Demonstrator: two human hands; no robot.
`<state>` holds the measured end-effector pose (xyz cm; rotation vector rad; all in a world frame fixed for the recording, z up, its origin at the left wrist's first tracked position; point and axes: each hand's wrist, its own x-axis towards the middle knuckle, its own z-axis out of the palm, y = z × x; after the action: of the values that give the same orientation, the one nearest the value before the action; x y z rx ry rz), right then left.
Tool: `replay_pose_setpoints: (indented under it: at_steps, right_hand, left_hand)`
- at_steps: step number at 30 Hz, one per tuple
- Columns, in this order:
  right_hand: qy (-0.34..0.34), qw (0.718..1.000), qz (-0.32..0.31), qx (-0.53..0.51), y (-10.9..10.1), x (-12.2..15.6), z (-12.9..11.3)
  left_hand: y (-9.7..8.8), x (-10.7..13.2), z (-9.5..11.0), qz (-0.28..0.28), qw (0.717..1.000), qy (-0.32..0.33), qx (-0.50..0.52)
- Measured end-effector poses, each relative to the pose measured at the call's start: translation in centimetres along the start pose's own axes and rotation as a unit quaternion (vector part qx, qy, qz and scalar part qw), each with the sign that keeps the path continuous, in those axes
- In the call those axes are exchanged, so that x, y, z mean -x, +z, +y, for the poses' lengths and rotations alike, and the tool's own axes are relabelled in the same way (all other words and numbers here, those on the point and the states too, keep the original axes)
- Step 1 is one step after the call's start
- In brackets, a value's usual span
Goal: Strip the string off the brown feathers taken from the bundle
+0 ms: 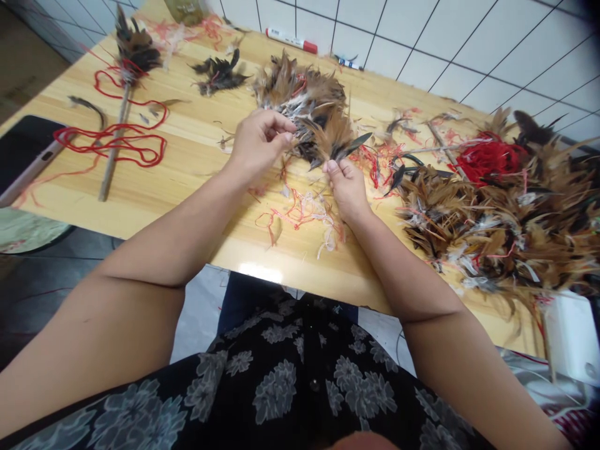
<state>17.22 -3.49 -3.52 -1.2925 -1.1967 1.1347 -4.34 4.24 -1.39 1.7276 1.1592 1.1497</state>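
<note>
My right hand (347, 187) pinches a small bunch of brown feathers (334, 136) by its base, between thumb and fingers. A dark green feather sticks out of it to the right. Just left of it, my left hand (262, 140) is closed, thumb and fingertips nearly together; whether anything is between them cannot be made out. Behind both hands lies a pile of brown and grey feathers (300, 90), partly hidden by them. On the left, a wooden stick (115, 144) carries dark feathers (135, 47) bound at its top, with loose red string (140, 156) looped across it.
A large heap of brown feathers (497, 231) covers the right side, with a bundle of red string (492, 159) on it. Thread scraps (304, 209) lie before my hands. A phone (28, 153) sits at the left edge, a red-capped marker (290, 41) by the tiled wall.
</note>
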Motion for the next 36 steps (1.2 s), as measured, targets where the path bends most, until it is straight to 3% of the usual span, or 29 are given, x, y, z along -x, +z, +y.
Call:
replay_pose_setpoints:
  at_steps: [3,8,12,18,25,30,36]
  right_hand:
    - [0.020,0.999,0.041,-0.026,0.0,0.0,-0.5]
    - [0.061,0.992,0.068,-0.087,0.0,-0.2,-1.5]
    - [0.070,0.987,0.079,-0.118,-0.3,-0.5,-1.6]
    - [0.053,0.988,0.081,-0.121,-0.6,-1.1,-0.9]
    - [0.018,0.994,0.062,-0.084,-0.6,-1.2,-0.3]
    - [0.008,0.995,0.062,-0.072,-0.5,-0.9,-0.5]
    - [0.000,0.997,0.061,-0.048,-0.5,-0.8,-0.1]
  left_hand:
    - [-0.9,-0.8,-1.2,0.007,0.996,0.026,-0.085]
    - [0.1,-1.0,-3.5,-0.036,0.975,0.107,-0.193]
    - [0.1,-1.4,-4.3,-0.036,0.966,0.125,-0.226]
    - [-2.7,-2.1,-3.4,-0.028,0.970,0.123,-0.206]
    - [-5.7,-3.5,-5.6,-0.022,0.952,0.161,-0.260]
    - [-5.1,-3.3,-5.5,-0.017,0.948,0.198,-0.249]
    - [-2.7,-2.1,-4.4,-0.091,0.926,0.243,-0.274]
